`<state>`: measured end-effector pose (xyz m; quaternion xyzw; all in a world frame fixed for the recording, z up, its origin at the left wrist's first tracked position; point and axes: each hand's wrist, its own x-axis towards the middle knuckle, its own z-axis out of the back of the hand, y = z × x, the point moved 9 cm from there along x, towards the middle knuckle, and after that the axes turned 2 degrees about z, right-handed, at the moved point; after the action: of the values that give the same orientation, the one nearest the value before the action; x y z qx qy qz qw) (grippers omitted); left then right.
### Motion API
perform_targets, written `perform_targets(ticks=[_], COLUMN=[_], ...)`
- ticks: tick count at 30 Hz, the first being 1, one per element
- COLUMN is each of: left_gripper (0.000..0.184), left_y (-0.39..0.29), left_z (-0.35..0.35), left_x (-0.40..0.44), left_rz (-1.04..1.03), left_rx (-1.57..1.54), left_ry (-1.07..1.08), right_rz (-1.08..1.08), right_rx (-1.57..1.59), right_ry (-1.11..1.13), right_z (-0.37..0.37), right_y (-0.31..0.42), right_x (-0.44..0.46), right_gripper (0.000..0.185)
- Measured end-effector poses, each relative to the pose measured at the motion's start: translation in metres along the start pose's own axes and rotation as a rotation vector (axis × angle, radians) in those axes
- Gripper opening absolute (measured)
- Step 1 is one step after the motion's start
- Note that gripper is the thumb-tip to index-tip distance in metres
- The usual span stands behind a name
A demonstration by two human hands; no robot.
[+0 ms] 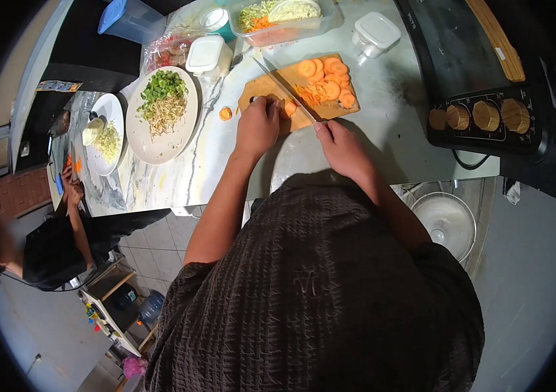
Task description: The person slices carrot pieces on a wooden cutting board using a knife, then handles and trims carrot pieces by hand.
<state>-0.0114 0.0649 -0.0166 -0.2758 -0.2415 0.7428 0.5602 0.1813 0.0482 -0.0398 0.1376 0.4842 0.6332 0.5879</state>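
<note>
- The desk [382, 134] is the biggest thing, and it has a swirly stone look. The food is on it.
- A black machine [448, 39] with four wooden knobs is at the right end.
- Another person [55, 251] in dark clothes is at the far left, with hands near some orange bits.
- The big plate [139, 140] has green leaves [165, 85] and pale sprouts [163, 117].
- The see-through tub [291, 37] has cabbage and orange shreds in it.
- The wooden board [298, 123] is in front of the person, with carrot slices [331, 68] near its right end and thin carrot strips [310, 96] next to them.
- The left hand [256, 127] is over the left part of the board. Its fingers are bent down by a carrot bit [289, 108]. I cannot tell if they grip it.
- The right hand [345, 150] has its fingers closed around the knife's handle, at the board's near edge.
- The knife [284, 88] lies slanted across the board, with its tip past the far edge.
- One small carrot piece [225, 114] is on the desk, just left of the board.
</note>
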Motion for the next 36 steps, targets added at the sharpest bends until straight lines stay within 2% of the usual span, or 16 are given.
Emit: perform_targets(ticks=[10, 18, 25, 29, 32, 34, 35, 36], left_gripper=[0.028, 0.029, 0.03, 0.034, 0.028, 0.025, 0.025, 0.021], left_y=[-0.004, 0.0, 0.009, 0.022, 0.019, 0.002, -0.004, -0.001], left_z=[-0.001, -0.006, 0.01, 0.021, 0.017, 0.011, 0.015, 0.01], left_x=[-0.005, -0.005, -0.003, -0.011, -0.024, -0.038, -0.04, -0.043], left_rz=[-0.013, 0.054, 0.044, 0.129, 0.053, -0.086, -0.085, 0.007], left_rx=[-0.066, 0.055, -0.046, -0.098, -0.129, -0.108, -0.11, 0.022], left_ry=[0.07, 0.027, -0.058, 0.007, 0.111, 0.274, 0.273, 0.37], right_rz=[0.0, 0.021, 0.028, 0.021, 0.009, 0.019, 0.011, 0.004], right_rx=[0.029, 0.035, 0.027, 0.044, 0.076, 0.091, 0.1, 0.108], right_ry=[0.026, -0.032, -0.017, 0.015, 0.04, 0.035, 0.042, 0.049], right_z=[-0.001, -0.001, -0.001, 0.0, 0.001, 0.0, -0.001, -0.001], right_y=[0.001, -0.003, -0.007, -0.004, -0.002, -0.003, -0.004, -0.005], right_x=[-0.004, -0.002, 0.001, 0.0, -0.001, -0.002, -0.001, -0.001], right_gripper=[0.048, 0.045, 0.045, 0.046, 0.047, 0.047, 0.047, 0.046])
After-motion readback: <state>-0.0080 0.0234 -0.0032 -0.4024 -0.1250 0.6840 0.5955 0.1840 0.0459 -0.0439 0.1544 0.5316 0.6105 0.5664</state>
